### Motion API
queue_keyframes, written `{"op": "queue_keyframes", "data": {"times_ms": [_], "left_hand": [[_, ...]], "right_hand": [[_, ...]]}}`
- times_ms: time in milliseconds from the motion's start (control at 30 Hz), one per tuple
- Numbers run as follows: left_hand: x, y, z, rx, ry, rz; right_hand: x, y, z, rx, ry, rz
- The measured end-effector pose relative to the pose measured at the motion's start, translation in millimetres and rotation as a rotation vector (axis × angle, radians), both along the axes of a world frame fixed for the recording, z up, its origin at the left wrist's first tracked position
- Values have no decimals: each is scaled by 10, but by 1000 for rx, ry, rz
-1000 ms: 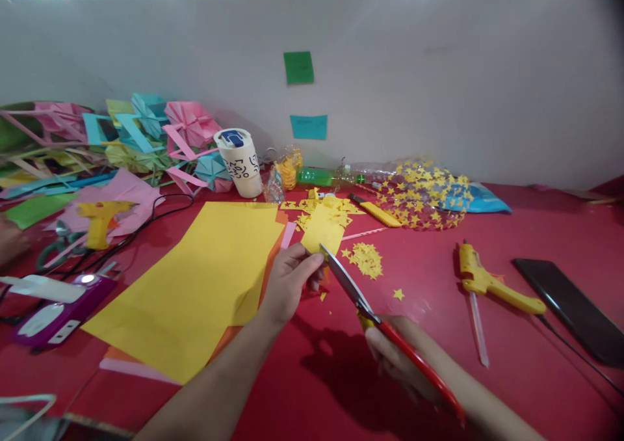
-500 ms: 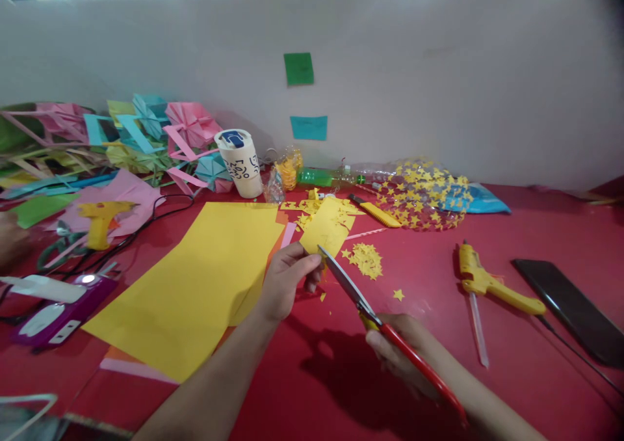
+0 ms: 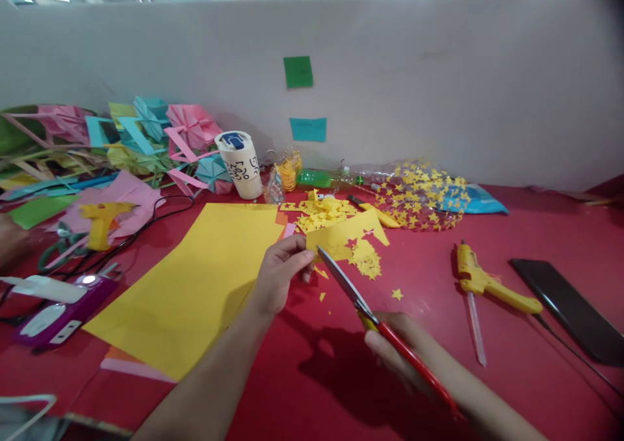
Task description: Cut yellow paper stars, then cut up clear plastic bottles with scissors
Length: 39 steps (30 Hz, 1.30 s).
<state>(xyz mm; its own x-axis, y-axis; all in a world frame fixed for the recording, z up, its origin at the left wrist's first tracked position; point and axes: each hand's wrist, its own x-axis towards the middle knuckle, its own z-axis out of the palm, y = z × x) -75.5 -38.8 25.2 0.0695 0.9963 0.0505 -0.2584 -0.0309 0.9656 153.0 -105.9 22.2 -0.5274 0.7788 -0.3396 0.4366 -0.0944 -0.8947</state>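
Between thumb and fingers, my left hand (image 3: 287, 268) pinches a yellow paper strip (image 3: 336, 234) by its left end. Star-shaped notches show along the strip's right part. My right hand (image 3: 402, 347) is closed on red-handled scissors (image 3: 341, 281), whose blade tips meet the strip close to my left fingertips. A small heap of cut paper stars (image 3: 366, 261) lies under and beside the strip. One loose star (image 3: 397, 294) rests to the right of the heap. Yellow offcuts (image 3: 324, 212) are piled behind the strip.
Yellow sheets (image 3: 195, 285) cover the table at left. A glue gun (image 3: 492, 288) and black phone (image 3: 570, 307) lie right. Farther back stand a white cup (image 3: 240, 166) and a star-covered clear plastic piece (image 3: 422, 197). Another glue gun (image 3: 102, 223) and a purple power strip (image 3: 68, 307) lie left.
The yellow strip has turned clockwise in my left hand, from pointing up and away to lying out toward the right. My right hand and the scissors have hardly moved.
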Motion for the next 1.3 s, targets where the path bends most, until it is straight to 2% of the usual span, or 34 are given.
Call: {"op": "queue_keyframes", "data": {"times_ms": [400, 600, 800, 933, 1133, 1300], "left_hand": [[-89, 38, -2, -42, 81, -91], [-81, 40, -19, -74, 111, -112], [-67, 39, -16, -82, 105, -111], [-28, 9, 18, -114, 139, -166], [0, 6, 44, -128, 67, -70], [-10, 3, 45, -105, 50, -66]], "right_hand": [[55, 62, 11, 54, -50, 46], [36, 59, 4, -46, -69, -7], [-4, 42, -54, -27, -50, -45], [-26, 20, -28, -10, -44, -67], [-36, 12, -20, 25, -40, -69], [-2, 23, -54, 8, -38, -35]]}}
